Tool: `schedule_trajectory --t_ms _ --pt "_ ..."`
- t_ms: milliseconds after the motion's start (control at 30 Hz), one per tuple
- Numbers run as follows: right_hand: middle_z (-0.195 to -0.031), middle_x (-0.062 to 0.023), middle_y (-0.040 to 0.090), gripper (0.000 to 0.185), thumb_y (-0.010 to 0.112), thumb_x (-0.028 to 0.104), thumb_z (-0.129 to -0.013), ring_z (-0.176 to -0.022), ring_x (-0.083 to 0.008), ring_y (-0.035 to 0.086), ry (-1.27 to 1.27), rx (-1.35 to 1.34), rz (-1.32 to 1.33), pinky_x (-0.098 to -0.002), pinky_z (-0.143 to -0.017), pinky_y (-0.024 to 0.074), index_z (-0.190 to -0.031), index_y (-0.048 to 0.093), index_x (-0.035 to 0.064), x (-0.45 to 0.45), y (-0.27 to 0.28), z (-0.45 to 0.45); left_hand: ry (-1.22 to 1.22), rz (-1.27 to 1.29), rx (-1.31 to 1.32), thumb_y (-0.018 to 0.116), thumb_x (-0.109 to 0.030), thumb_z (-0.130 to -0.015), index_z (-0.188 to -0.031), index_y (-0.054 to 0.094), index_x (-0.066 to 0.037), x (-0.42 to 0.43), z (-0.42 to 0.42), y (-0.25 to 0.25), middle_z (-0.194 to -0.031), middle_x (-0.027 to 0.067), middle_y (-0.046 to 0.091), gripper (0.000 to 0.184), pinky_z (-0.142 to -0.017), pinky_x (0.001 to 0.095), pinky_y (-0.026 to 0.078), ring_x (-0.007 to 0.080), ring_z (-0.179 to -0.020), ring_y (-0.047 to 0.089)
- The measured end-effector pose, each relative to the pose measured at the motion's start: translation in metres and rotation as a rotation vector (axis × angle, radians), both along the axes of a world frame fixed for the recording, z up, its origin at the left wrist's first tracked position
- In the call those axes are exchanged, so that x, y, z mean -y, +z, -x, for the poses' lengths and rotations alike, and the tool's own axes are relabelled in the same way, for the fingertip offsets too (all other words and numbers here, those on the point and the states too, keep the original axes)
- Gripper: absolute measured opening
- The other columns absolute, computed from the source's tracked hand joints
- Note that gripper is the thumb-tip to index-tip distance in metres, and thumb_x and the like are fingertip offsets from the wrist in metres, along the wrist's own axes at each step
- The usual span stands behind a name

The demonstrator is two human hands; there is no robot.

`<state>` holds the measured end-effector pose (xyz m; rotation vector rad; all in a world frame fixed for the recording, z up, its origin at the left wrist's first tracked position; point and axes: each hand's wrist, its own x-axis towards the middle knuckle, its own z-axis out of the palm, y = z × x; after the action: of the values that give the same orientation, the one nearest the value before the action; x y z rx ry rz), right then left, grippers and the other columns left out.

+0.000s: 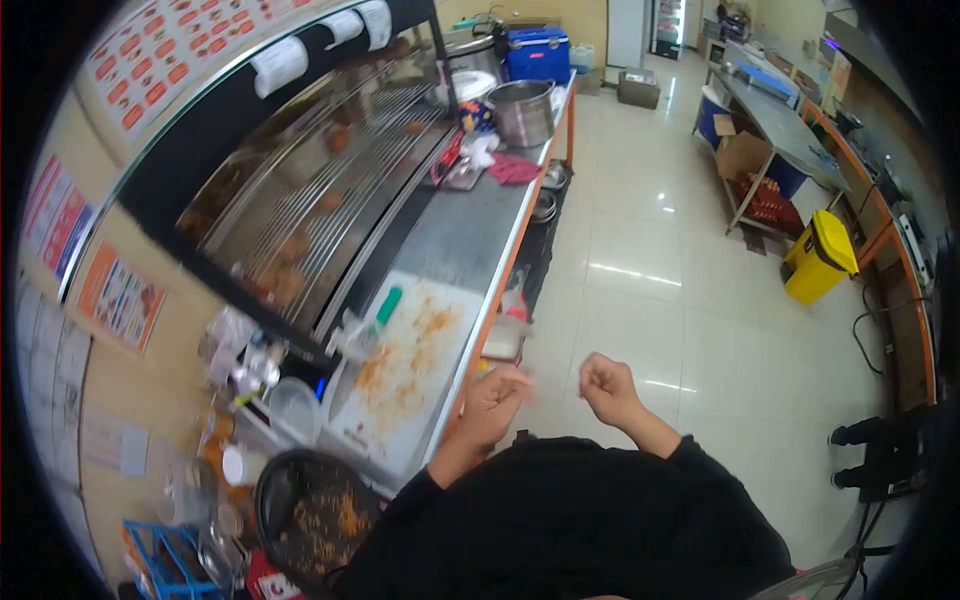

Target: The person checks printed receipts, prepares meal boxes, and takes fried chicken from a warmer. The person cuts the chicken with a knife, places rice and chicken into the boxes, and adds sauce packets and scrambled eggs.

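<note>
My left hand hangs in the air just off the counter's front edge. Its fingers are half bent, with the thumb a little apart, and the fingertips are blurred; nothing shows in it. Over the floor, my right hand is curled into a loose fist, and no object shows in it. The two hands do not touch. Nearest the left hand is a white cutting board strewn with orange-brown crumbs. A knife with a green handle lies on it, next to a crumpled clear plastic bag.
A glass warming cabinet with fried pieces stands behind the board. A dark pan of crumbs is at lower left. Farther along are a steel pot and blue cooler. A yellow bin and another person's legs are right.
</note>
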<state>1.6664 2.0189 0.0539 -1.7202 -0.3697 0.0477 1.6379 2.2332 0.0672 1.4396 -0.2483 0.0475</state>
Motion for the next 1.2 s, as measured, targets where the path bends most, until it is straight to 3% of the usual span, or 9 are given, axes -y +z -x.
schedule_trajectory --t_ms 67,167,200,400,567,600,733,867,1200 --pt "-0.058 0.0035 0.045 0.015 0.047 -0.008 -0.074 -0.053 -0.0031 0.041 -0.113 0.024 0.011 -0.0203 -0.047 0.0325 -0.074 0.049 0.0060 0.028 -0.005 -0.047 -0.067 0.133 -0.029 0.048 0.008 -0.085 -0.083 0.052 -0.005 0.010 -0.064 0.004 -0.069 0.0005 0.055 0.013 -0.058 0.0211 0.043 0.0047 -0.063 0.052" --pt "-0.060 0.0025 0.046 0.017 0.044 -0.010 -0.073 -0.054 -0.0037 0.043 -0.277 0.025 -0.098 -0.0199 -0.047 0.0334 -0.074 0.048 0.0067 0.071 -0.025 -0.086 -0.148 -0.097 0.209 0.048 0.007 -0.086 -0.082 0.050 -0.005 0.038 -0.154 0.019 -0.069 -0.0004 0.055 0.013 -0.056 0.0207 0.041 0.0048 -0.058 0.051" --pt "-0.061 0.0022 0.046 0.018 0.043 -0.011 -0.073 -0.054 -0.0039 0.043 -0.361 -0.021 -0.188 -0.0199 -0.047 0.0338 -0.073 0.047 0.0068 0.084 -0.029 -0.100 -0.304 -0.120 -0.064 0.048 0.007 -0.085 -0.082 0.052 -0.004 0.044 -0.181 0.029 -0.065 -0.0010 0.054 0.012 -0.054 0.0211 0.042 0.0054 -0.058 0.053" --pt "-0.058 0.0041 0.037 0.025 0.034 -0.014 -0.063 -0.049 -0.0047 0.034 -0.855 -0.017 -0.401 -0.0188 -0.044 0.0285 -0.070 0.043 0.0082 0.195 -0.052 -0.209 -0.421 -0.183 0.076 0.048 0.008 -0.079 -0.085 0.061 -0.002 0.119 -0.344 0.008 -0.058 -0.0010 0.053 0.017 -0.062 0.0228 0.047 0.0061 -0.063 0.057" --pt "-0.061 0.0032 0.039 0.025 0.032 -0.015 -0.058 -0.049 -0.0054 0.031 -0.718 0.044 -0.177 -0.0198 -0.044 0.0242 -0.060 0.040 0.0093 0.297 -0.045 -0.380 -0.166 -0.305 -0.188 0.051 0.006 -0.081 -0.092 0.062 -0.001 0.158 -0.463 0.046 -0.060 -0.0032 0.049 0.016 -0.071 0.0264 0.051 0.0070 -0.066 0.058" --pt "-0.061 0.0031 0.039 0.025 0.032 -0.015 -0.057 -0.049 -0.0056 0.031 -0.667 0.011 -0.185 -0.0201 -0.044 0.0235 -0.058 0.040 0.0092 0.299 -0.028 -0.423 -0.152 -0.244 0.056 0.054 0.004 -0.083 -0.093 0.062 -0.003 0.154 -0.494 0.015 -0.068 0.0006 0.060 0.015 -0.069 0.0235 0.049 0.0063 -0.067 0.058" --pt "-0.069 -0.0047 0.057 0.019 0.044 -0.014 -0.068 -0.064 -0.0104 0.054 -0.235 0.115 0.028 -0.0225 -0.060 0.0437 -0.070 0.055 0.0017 0.281 0.003 -0.582 0.084 -0.117 -0.141 0.059 0.001 -0.084 -0.095 0.062 -0.003 0.150 -0.569 0.013 -0.077 0.0035 0.066 0.012 -0.066 0.0198 0.045 0.0066 -0.068 0.059" --pt "-0.084 -0.0074 0.062 0.027 0.053 -0.013 -0.072 -0.078 -0.0184 0.061 0.138 0.321 0.086 -0.0270 -0.069 0.0476 -0.089 0.065 0.0035 0.223 0.051 -0.707 0.366 -0.168 0.005 0.061 0.001 -0.084 -0.102 0.058 -0.001 0.142 -0.633 0.021 -0.079 0.0047 0.065 0.018 -0.067 0.0215 0.046 0.0088 -0.073 0.060" --pt "-0.086 -0.0100 0.066 0.019 0.060 -0.009 -0.077 -0.080 -0.0216 0.064 0.184 0.576 0.222 -0.0283 -0.073 0.0495 -0.091 0.066 0.0022 0.178 0.101 -1.003 0.742 -0.155 0.265 0.055 0.004 -0.086 -0.105 0.052 0.001 0.056 -0.846 0.039 -0.080 0.0080 0.058 0.020 -0.080 0.0312 0.048 0.0163 -0.078 0.058"
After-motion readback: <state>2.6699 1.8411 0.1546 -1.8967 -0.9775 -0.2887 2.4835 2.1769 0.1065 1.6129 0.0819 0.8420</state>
